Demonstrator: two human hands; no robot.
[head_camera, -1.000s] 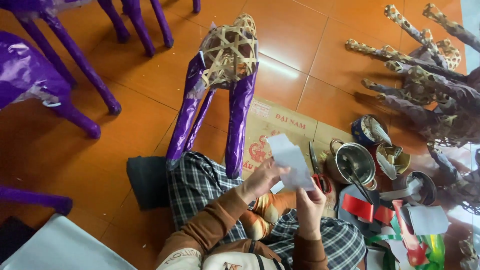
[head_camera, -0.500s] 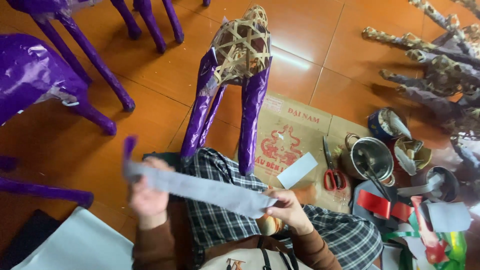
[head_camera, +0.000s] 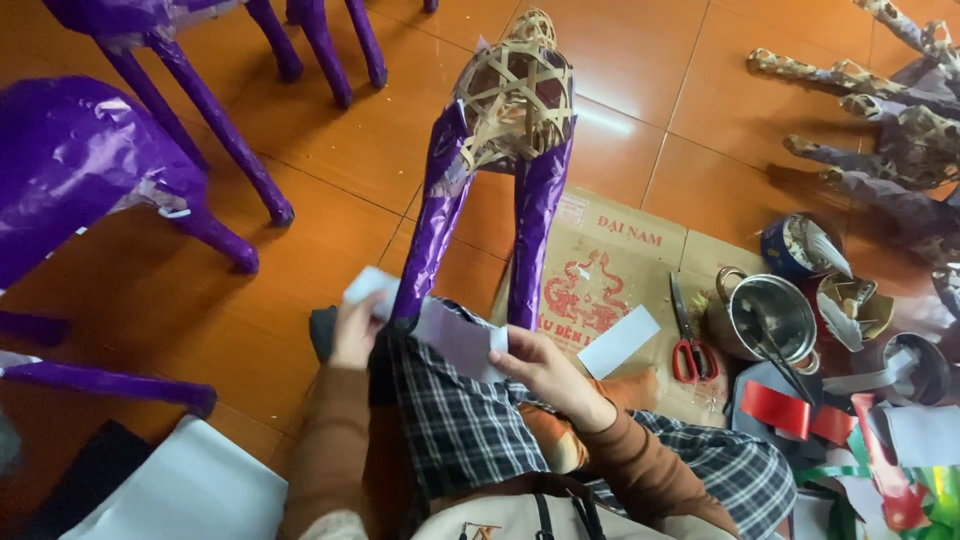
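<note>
With your left hand (head_camera: 357, 330) and right hand (head_camera: 535, 362) both pinched shut on the pale paper strip (head_camera: 455, 335) stretched across the purple-wrapped legs (head_camera: 432, 225) of the bamboo frame (head_camera: 515, 95), uneven pull could tear or crease it.

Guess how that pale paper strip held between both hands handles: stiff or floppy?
Probably floppy: the paper strip bends across the knee between the left hand and right hand. Likely very light, since the fingers just pinch it. It could tear easily, being thin.
</note>
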